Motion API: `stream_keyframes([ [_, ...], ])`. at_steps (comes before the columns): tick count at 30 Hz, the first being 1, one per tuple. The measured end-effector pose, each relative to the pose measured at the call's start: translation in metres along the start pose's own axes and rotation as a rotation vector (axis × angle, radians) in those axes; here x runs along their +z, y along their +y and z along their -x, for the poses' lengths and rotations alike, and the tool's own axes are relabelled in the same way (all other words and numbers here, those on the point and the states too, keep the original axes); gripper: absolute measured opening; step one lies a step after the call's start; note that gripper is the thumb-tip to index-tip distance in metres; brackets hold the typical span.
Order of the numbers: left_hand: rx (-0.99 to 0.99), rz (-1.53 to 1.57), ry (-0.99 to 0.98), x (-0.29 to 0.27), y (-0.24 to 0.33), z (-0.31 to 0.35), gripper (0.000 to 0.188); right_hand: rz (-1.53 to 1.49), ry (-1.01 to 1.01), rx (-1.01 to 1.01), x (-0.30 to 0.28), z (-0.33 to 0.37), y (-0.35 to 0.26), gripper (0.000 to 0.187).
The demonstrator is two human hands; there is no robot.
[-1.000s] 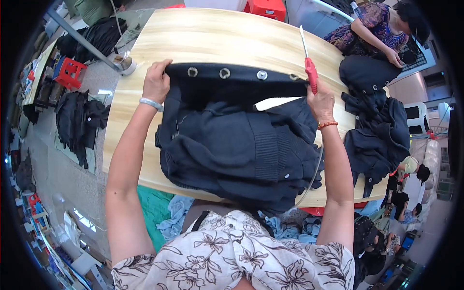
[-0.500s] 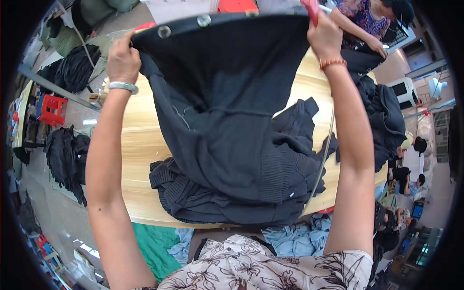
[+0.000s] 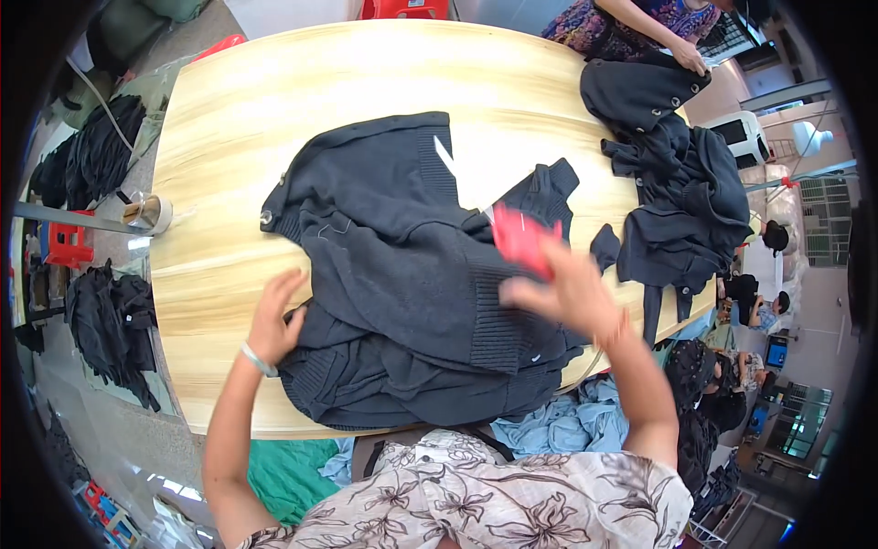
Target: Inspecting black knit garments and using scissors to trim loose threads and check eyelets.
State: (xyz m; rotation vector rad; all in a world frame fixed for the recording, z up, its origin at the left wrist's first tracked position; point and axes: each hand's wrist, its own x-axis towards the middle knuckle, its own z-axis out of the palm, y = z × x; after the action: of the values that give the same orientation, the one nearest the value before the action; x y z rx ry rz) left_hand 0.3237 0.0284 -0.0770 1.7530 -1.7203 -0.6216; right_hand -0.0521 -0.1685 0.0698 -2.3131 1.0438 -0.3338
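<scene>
A dark knit garment [image 3: 402, 284] with ribbed bands lies rumpled on the table in front of me, its far flap spread flat and metal eyelets at its left corner. Over its right part, my right hand [image 3: 572, 293] grips red-handled scissors [image 3: 526, 240], blurred by motion, with pale pointed blades toward the far side. At the left edge of the garment is my left hand [image 3: 277, 320], fingers apart and nothing held. More dark knit fabric [image 3: 366, 384] lies underneath, close to the table's near edge.
The pale wooden table [image 3: 229, 183] has a rounded edge. At far right, another person's hand [image 3: 690, 57] holds an eyeleted dark garment [image 3: 631, 91] above a dark pile [image 3: 690, 201]. Light blue cloth [image 3: 567, 421] and green cloth [image 3: 293, 476] lie below the near edge.
The garment, held up by both hands before, now lies on the table. My hands have let go of it and come nearer to me; the red-handled scissors stay in my right hand.
</scene>
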Motion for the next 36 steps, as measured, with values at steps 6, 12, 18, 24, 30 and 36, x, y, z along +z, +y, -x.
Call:
stream_keyframes([
  [6, 0.054, 0.143, -0.094, 0.009, 0.011, -0.028, 0.057, 0.232, -0.087, 0.200, 0.069, 0.122, -0.003, 0.058],
  [12, 0.151, -0.050, -0.273, 0.015, 0.005, -0.067, 0.038, -0.191, -0.197, 0.169, 0.003, 0.031, 0.026, 0.026],
  [18, -0.427, 0.779, -0.196, -0.007, -0.048, -0.083, 0.024, -0.036, 0.019, 0.258, -0.019, -0.108, 0.119, 0.028],
  [24, -0.353, 0.090, 0.290, 0.035, -0.031, -0.061, 0.040, -0.347, -0.227, 0.277, 0.031, -0.074, 0.133, 0.050],
  [30, -0.018, -0.160, -0.070, 0.039, 0.117, -0.066, 0.063, -0.075, -0.183, -0.158, 0.001, 0.035, 0.071, 0.072],
  [36, -0.174, 0.071, -0.200, 0.044, 0.079, -0.077, 0.032, -0.103, -0.388, 0.048, -0.021, 0.015, 0.098, 0.037],
])
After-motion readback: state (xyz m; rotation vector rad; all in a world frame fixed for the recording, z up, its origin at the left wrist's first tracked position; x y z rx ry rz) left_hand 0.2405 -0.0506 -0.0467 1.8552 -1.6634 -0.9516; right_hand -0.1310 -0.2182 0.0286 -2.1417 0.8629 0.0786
